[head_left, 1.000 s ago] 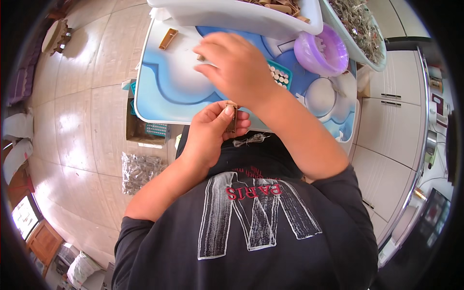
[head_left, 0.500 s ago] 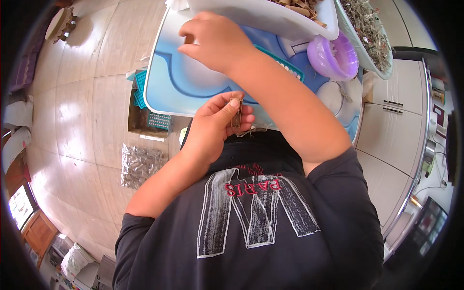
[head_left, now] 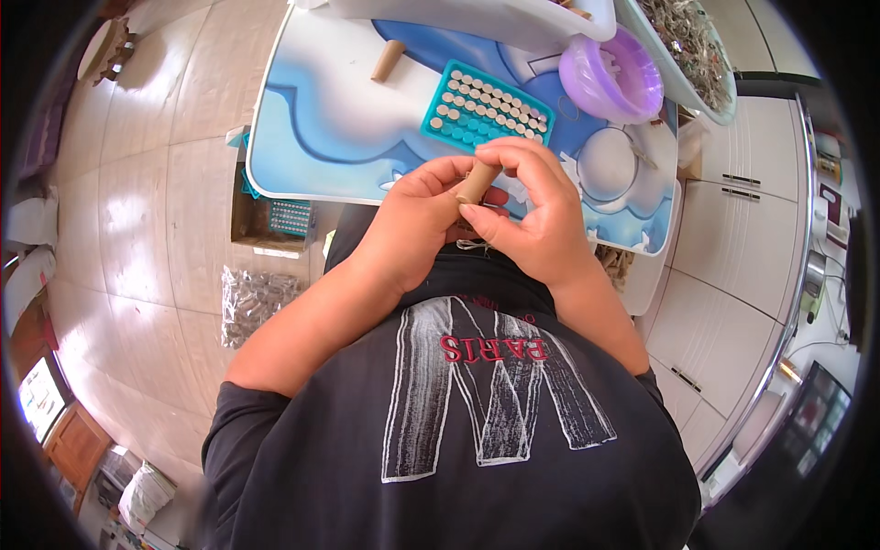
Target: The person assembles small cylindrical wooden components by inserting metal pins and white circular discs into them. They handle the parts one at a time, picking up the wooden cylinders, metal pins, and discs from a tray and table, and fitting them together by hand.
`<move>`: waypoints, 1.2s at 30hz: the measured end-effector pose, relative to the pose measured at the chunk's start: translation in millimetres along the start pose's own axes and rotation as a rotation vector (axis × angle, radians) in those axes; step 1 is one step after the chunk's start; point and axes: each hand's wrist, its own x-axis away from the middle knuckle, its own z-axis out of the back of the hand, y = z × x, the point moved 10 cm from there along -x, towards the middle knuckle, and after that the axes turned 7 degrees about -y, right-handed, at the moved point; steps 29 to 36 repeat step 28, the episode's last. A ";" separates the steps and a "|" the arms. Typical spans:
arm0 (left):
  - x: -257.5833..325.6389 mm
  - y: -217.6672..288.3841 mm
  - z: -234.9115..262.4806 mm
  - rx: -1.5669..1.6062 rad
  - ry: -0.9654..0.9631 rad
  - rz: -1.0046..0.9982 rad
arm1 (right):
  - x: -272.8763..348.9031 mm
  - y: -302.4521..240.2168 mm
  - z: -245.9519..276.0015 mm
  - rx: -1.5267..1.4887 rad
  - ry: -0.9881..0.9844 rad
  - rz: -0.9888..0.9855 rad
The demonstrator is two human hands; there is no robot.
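Note:
In front of my shirt at the table's near edge, both of my hands meet around a short brown cardboard tube [head_left: 478,183]. My right hand [head_left: 543,213] grips the tube between thumb and fingers. My left hand [head_left: 412,220] is closed on a thin brown piece, now mostly hidden behind the tube and fingers. Pale string-like ends [head_left: 473,245] show below the hands. Just beyond them lies a teal rack [head_left: 427,130] with rows of round, pale-topped pieces. A second cardboard tube [head_left: 389,60] lies on the blue and white table [head_left: 321,124].
A purple bowl [head_left: 573,78] and a white bin [head_left: 440,13] stand at the back, beside a pale green basket [head_left: 632,23] of tangled material. A box [head_left: 247,225] with teal racks and a clear bag [head_left: 252,307] of grey-brown pieces are on the floor at left.
My right hand has come back from the far side of the table to my left hand, bringing a cardboard tube. The teal rack and the other tube have come into view.

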 end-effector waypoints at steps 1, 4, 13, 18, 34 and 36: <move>-0.3 -1.0 -2.8 0.007 -0.009 0.001 | 4.6 1.8 6.7 -0.003 0.031 -0.015; -0.2 -2.2 -7.8 0.018 -0.017 0.014 | 17.3 11.5 22.8 -0.093 0.132 -0.055; -3.5 -10.2 -10.2 0.119 -0.032 0.042 | 35.7 9.9 4.2 -0.233 0.112 0.024; -2.0 -7.1 -10.4 0.132 -0.026 0.011 | 35.2 9.6 0.1 -0.175 0.096 0.045; -3.8 -4.1 -15.6 0.013 -0.069 -0.008 | 34.0 11.5 -1.5 -0.146 0.090 0.071; -3.8 -4.1 -15.6 0.013 -0.069 -0.008 | 34.0 11.5 -1.5 -0.146 0.090 0.071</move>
